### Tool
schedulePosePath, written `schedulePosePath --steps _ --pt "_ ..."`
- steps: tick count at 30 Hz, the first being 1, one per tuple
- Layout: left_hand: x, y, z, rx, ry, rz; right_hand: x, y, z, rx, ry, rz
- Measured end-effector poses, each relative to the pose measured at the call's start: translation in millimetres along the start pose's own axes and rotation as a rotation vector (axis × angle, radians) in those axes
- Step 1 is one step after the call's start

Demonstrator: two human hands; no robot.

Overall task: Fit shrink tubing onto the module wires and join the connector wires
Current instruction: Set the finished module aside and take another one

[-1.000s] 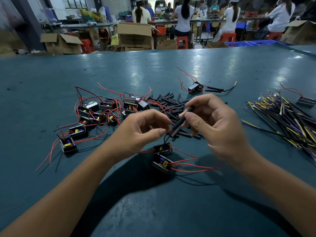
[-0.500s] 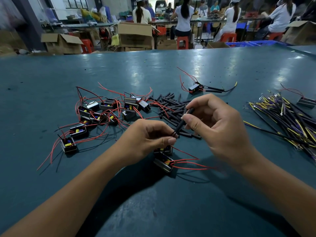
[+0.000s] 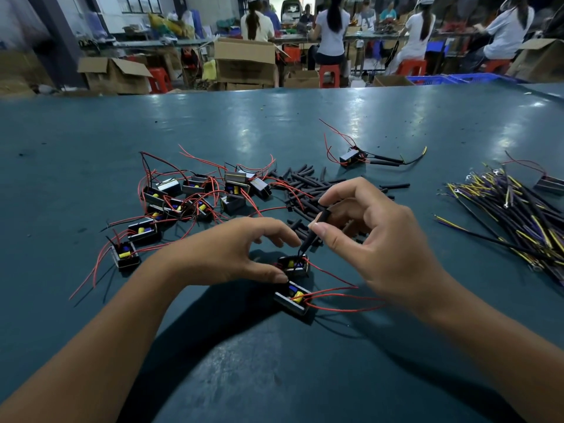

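A: What is the right hand (image 3: 378, 239) doing?

B: Its thumb and forefinger pinch a black piece of shrink tubing (image 3: 316, 225), which slants down toward the module (image 3: 293, 265) lying on the green table (image 3: 274, 377) just below the fingers. A thin dark wire runs from the tubing's lower end into that module.

A: And the left hand (image 3: 232, 254)?

B: Spread, fingers loosely arched over the table. Its thumb tip rests beside that module, and I cannot tell whether it touches (the fingers hold nothing).

A: Any other modules close by?

B: A 2nd module (image 3: 292, 297) lies just nearer the person, with red wires (image 3: 341, 300) trailing to the right.

A: Where are the supplies?

B: A cluster of modules (image 3: 195, 196) with red leads sits to the left, a heap of black tubing pieces (image 3: 305, 184) lies beyond the hands, and a bundle of connector wires (image 3: 512, 215), black and yellow, is well off to the right. 1 module with tubing already on its wires (image 3: 351, 155) lies farther back.
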State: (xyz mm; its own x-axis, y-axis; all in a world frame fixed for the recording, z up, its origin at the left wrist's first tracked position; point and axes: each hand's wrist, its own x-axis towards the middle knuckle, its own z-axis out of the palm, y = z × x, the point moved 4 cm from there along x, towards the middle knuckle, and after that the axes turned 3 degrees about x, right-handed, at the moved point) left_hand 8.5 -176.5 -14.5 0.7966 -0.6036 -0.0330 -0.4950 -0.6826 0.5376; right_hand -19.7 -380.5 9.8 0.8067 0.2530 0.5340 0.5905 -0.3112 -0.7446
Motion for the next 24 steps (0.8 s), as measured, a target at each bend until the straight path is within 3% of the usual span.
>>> schedulePosePath --steps 7,17,24 --pt "-4 10 -1 -0.081 -0.105 0.001 0 -6 0 -0.048 -0.052 -0.02" --pt "13 26 22 0.062 0.158 0.021 0 -5 2 -0.095 -0.15 -0.015" --pt "9 14 15 0.054 0.147 -0.004 -4 7 10 -0.079 -0.267 -0.003"
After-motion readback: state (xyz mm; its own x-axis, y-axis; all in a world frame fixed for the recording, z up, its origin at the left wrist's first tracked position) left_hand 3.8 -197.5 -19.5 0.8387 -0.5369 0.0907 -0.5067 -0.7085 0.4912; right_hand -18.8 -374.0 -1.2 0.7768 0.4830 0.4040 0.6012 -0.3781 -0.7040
